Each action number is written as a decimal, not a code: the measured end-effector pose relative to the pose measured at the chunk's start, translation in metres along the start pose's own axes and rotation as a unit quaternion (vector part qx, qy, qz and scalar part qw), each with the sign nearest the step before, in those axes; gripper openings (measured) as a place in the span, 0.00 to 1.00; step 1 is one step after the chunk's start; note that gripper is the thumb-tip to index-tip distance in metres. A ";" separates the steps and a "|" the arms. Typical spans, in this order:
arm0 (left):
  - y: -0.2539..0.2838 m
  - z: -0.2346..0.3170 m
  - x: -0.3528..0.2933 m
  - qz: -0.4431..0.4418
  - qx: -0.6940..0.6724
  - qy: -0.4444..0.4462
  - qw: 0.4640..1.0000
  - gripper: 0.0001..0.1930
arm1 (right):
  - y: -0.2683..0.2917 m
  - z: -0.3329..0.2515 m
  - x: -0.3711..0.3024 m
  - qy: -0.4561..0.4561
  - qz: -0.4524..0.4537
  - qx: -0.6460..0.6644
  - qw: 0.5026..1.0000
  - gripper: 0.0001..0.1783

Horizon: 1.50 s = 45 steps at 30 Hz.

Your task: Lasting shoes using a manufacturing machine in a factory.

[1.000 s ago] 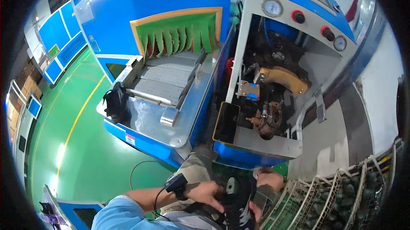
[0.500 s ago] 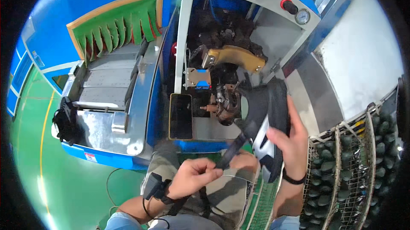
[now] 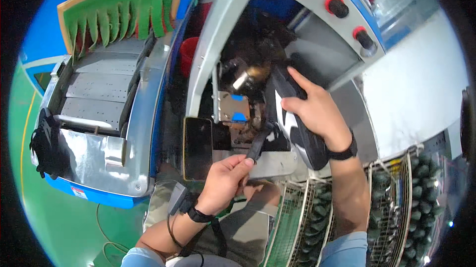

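Note:
In my right hand [image 3: 320, 113] is a black shoe [image 3: 285, 113] with white and silver patches, tilted with its upper end inside the open machine bay. My thumb lies across the near side, and my fingers reach along the dark sole side. A dark strap-like strip [image 3: 258, 144] runs from the shoe's lower left side to my left hand [image 3: 225, 180], which pinches its end between thumb and fingers. Behind the shoe is the machine's greasy metal mechanism [image 3: 258, 113], partly hidden by it. Beside it, a metal plate [image 3: 232, 108] carries blue pieces.
A dark phone-like slab [image 3: 197, 148] stands at the bay's left front corner. Left of it is a conveyor [image 3: 99, 83] with a green fringe curtain [image 3: 119, 16] and a black bundle [image 3: 49, 143]. Wire racks [image 3: 377, 207] of dark rounded pieces stand at lower right. Red-collared knobs [image 3: 337, 6] project above.
The shoe and my right hand have moved up and deeper into the bay. My left hand has followed upward, still pinching the strip. The view has shifted and turned.

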<state>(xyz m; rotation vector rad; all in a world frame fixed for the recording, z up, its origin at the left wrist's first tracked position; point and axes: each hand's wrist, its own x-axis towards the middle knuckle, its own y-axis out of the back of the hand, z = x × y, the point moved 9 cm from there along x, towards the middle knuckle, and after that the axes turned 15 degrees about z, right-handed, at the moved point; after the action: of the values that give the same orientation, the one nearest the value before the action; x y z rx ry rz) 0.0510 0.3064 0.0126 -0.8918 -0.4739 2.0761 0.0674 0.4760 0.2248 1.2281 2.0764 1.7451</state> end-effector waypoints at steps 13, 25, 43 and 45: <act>-0.004 -0.032 -0.032 -0.026 0.110 0.002 0.994 0.14 | 0.007 -0.003 -0.024 -0.022 0.122 0.083 0.989 0.41; -0.029 -0.019 -0.108 -0.174 0.086 -0.029 0.981 0.24 | 0.059 -0.002 -0.226 -0.005 0.328 0.030 0.944 0.43; 0.019 -0.097 -0.112 -0.185 0.474 -0.194 0.839 0.20 | -0.032 -0.006 -0.129 -0.265 -0.061 0.840 0.470 0.28; 0.028 -0.100 -0.110 -0.198 0.471 -0.204 0.835 0.18 | -0.015 0.010 -0.162 -0.169 0.023 0.868 0.467 0.35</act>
<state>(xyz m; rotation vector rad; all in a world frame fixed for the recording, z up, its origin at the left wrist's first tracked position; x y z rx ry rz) 0.1563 0.2044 -0.0251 0.2300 0.1781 1.7589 0.1713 0.3759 0.1491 1.3825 2.9569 -1.4566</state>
